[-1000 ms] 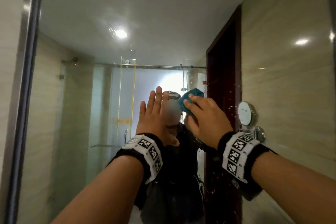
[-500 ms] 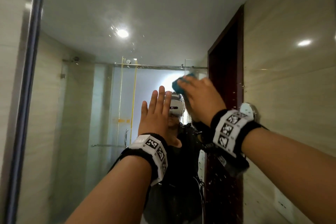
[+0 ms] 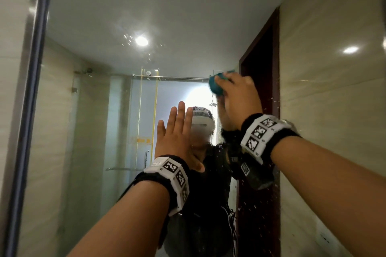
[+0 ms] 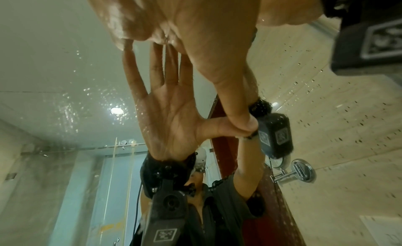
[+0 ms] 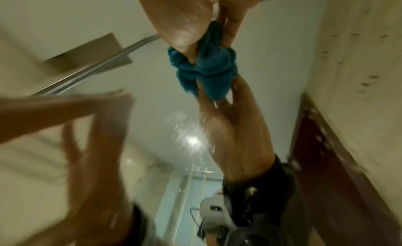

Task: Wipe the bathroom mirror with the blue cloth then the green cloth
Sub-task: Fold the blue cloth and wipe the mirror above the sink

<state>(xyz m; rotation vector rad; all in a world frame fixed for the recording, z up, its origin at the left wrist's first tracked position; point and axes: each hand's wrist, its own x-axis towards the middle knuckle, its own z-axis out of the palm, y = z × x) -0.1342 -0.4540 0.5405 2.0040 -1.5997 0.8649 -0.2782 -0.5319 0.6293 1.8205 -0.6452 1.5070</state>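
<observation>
The bathroom mirror (image 3: 100, 27) fills the head view, speckled with water drops near the reflected ceiling light. My right hand (image 3: 238, 94) grips a bunched blue cloth (image 3: 216, 85) and presses it against the glass, up and right of centre. In the right wrist view the blue cloth (image 5: 206, 67) is wadded between my fingers and meets its own reflection. My left hand (image 3: 177, 133) lies flat on the mirror with straight fingers, lower and to the left of the right hand. The left wrist view shows the left hand (image 4: 195, 35) with thumb and fingertips touching the glass. No green cloth is in view.
A dark metal frame (image 3: 31, 100) edges the mirror on the left. The glass reflects a shower screen, a dark red door frame (image 3: 273, 89) and beige tiles. A round chrome wall mirror on an arm (image 4: 302, 170) shows at the lower right in the left wrist view.
My right hand has slid the blue cloth upward and a little right across the mirror. The left hand stays flat on the glass in about the same place.
</observation>
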